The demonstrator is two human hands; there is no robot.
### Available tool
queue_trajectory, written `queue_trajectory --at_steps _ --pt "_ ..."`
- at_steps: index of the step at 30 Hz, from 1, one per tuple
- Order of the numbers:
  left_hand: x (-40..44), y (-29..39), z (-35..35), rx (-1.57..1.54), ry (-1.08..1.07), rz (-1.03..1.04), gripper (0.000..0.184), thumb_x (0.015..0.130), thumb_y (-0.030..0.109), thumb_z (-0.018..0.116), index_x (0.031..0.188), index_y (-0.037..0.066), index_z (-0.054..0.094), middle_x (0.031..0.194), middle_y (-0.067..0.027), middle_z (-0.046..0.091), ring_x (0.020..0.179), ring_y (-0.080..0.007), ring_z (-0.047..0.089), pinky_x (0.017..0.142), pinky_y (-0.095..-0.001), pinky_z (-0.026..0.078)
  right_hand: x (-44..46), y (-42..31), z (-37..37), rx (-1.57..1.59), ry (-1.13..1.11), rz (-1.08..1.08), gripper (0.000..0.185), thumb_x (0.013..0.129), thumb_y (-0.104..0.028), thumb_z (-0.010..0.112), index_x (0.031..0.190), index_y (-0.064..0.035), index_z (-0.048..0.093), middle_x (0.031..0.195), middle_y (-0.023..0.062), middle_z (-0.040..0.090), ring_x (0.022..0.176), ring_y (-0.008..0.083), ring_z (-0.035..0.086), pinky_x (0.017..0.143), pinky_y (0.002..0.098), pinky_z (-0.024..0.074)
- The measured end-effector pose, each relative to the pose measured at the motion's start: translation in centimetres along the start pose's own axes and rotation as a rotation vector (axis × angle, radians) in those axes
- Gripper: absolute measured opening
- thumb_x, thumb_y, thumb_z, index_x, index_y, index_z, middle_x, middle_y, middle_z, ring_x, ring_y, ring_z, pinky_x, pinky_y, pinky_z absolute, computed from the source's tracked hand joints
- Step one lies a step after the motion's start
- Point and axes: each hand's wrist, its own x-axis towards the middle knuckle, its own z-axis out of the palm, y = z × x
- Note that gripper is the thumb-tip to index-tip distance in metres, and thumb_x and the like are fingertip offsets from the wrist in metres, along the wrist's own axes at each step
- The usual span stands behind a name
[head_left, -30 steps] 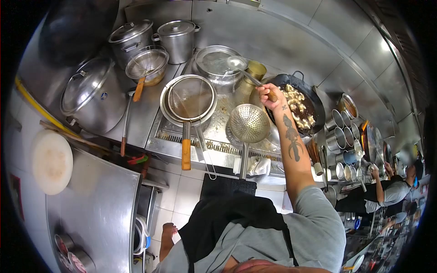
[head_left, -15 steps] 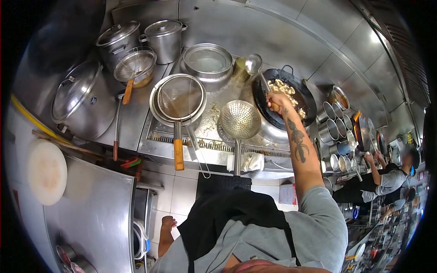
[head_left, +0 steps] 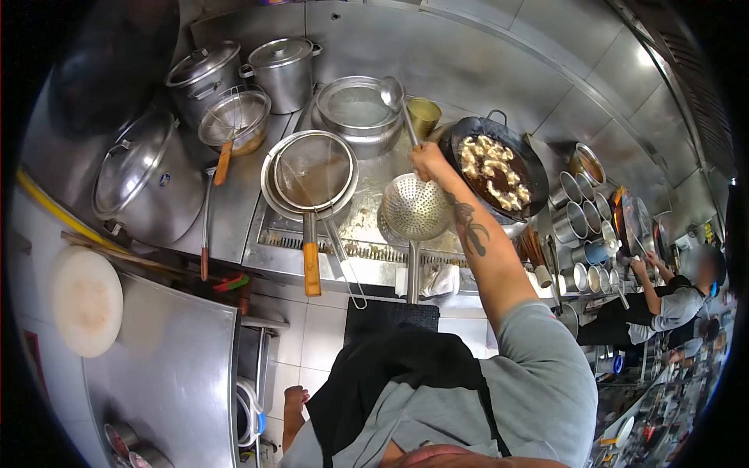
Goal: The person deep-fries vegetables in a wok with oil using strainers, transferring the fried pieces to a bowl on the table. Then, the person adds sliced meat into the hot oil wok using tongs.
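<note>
My right hand [head_left: 428, 161] grips the handle of a metal ladle [head_left: 392, 93], whose bowl hangs beside the rim of a round pot of liquid [head_left: 358, 106]. Below that hand lies a perforated strainer [head_left: 416, 207]. To its right is a black wok [head_left: 537, 175] with pale food pieces [head_left: 499, 173] in dark oil. A fine mesh sieve [head_left: 313, 171] rests over a bowl, left of the strainer. Down by my side hangs my left hand [head_left: 296, 396], its fingers curled and hard to make out, near no utensil.
Lidded pots [head_left: 282, 74] stand at the back left, with a larger lidded pot [head_left: 148, 179] nearer. A white round board [head_left: 87, 302] is at the far left. Metal cups [head_left: 573, 222] stand right of the wok. Another person [head_left: 675, 305] works at the far right.
My right hand has moved left with the ladle, away from the wok and over the perforated strainer. The ladle's bowl has shifted left to the pot of liquid.
</note>
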Motion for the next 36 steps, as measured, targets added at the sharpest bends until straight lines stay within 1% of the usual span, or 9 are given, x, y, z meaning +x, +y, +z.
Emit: queue_trajectory --at_steps 2,5,9,14,24,28,29,32,36 --pt "-0.6 -1.2 0.0 -0.076 0.041 0.013 0.019 0.080 0.001 0.052 0.064 0.009 0.047 0.057 -0.0046 0.047 0.049 -0.0167 0.050 0.042 -0.0278 0.040 0.4 -0.3 2.1 -0.010 0.009 0.060 0.008 0.077 -0.004 0.055 0.075 -0.0014 0.048 0.056 0.0081 0.050 0.040 0.0153 0.045 0.031 0.0309 0.0302" --pt "-1.2 -2.7 -0.6 0.147 0.014 0.102 0.019 0.078 -0.001 0.054 0.063 0.009 0.047 0.057 -0.0046 0.047 0.050 -0.0177 0.050 0.043 -0.0309 0.040 1.4 -1.2 3.8 0.441 -0.155 0.257 0.007 0.078 -0.006 0.054 0.073 -0.0023 0.050 0.057 0.0060 0.051 0.041 0.0137 0.047 0.035 0.0288 0.0339" --pt "-2.5 -3.1 -1.2 0.005 0.119 -0.015 0.018 0.072 -0.002 0.060 0.064 0.010 0.050 0.060 -0.0042 0.045 0.049 -0.0190 0.044 0.045 -0.0343 0.037 3.2 -0.2 1.1 1.200 -0.634 0.487 0.013 0.080 -0.009 0.050 0.088 0.0019 0.049 0.067 0.0019 0.052 0.050 0.0086 0.050 0.045 0.0224 0.0370" --pt "-0.8 -1.4 -1.6 0.074 0.078 -0.065 0.020 0.076 -0.002 0.052 0.063 0.012 0.044 0.058 -0.0033 0.041 0.046 -0.0169 0.040 0.041 -0.0316 0.033 -1.5 -0.8 -1.5 1.275 -0.643 0.458 0.029 0.080 -0.009 0.049 0.104 0.0048 0.042 0.072 0.0022 0.052 0.050 0.0084 0.051 0.044 0.0238 0.0364" --pt "-0.5 7.3 3.8 0.120 -0.004 -0.074 0.023 0.084 0.001 0.038 0.064 0.013 0.035 0.054 -0.0019 0.034 0.041 -0.0132 0.033 0.035 -0.0275 0.025 -7.9 -0.7 -7.2 0.873 -0.362 0.337 0.012 0.083 -0.009 0.046 0.094 -0.0072 0.042 0.068 -0.0011 0.048 0.048 0.0063 0.045 0.038 0.0214 0.0352" --pt "1.8 6.5 3.3 0.179 -0.062 -0.037 0.016 0.084 0.005 0.041 0.069 0.011 0.043 0.057 -0.0042 0.044 0.045 -0.0160 0.043 0.038 -0.0286 0.032 -8.8 0.7 -9.2 0.752 -0.324 0.301 0.006 0.084 -0.008 0.047 0.089 -0.0083 0.043 0.067 -0.0002 0.049 0.047 0.0074 0.046 0.037 0.0228 0.0363" --pt "1.1 6.8 3.3 0.268 -0.141 0.080 0.014 0.084 0.007 0.043 0.070 0.010 0.046 0.059 -0.0054 0.047 0.048 -0.0174 0.046 0.041 -0.0293 0.034 -9.2 0.7 -9.5 0.633 -0.257 0.281 0.004 0.083 -0.008 0.048 0.086 -0.0083 0.044 0.066 0.0003 0.050 0.047 0.0077 0.047 0.037 0.0230 0.0370" --pt "-2.0 6.4 2.4 0.931 -0.256 0.850 0.010 0.082 0.011 0.048 0.074 0.006 0.053 0.066 -0.0092 0.056 0.056 -0.0216 0.056 0.048 -0.0315 0.042 -11.3 0.0 -9.4 0.312 -0.017 0.216 0.007 0.078 -0.006 0.054 0.072 -0.0066 0.052 0.061 0.0029 0.053 0.043 0.0104 0.048 0.037 0.0250 0.0385" --pt "-2.7 7.5 3.6 0.431 -0.286 0.351 0.010 0.085 0.010 0.048 0.077 0.007 0.052 0.062 -0.0043 0.053 0.049 -0.0161 0.051 0.042 -0.0293 0.039 -11.2 2.5 -9.9 -0.087 0.096 0.131 0.004 0.072 -0.006 0.054 0.074 -0.0023 0.054 0.055 0.0040 0.050 0.044 0.0127 0.049 0.037 0.0288 0.0360"
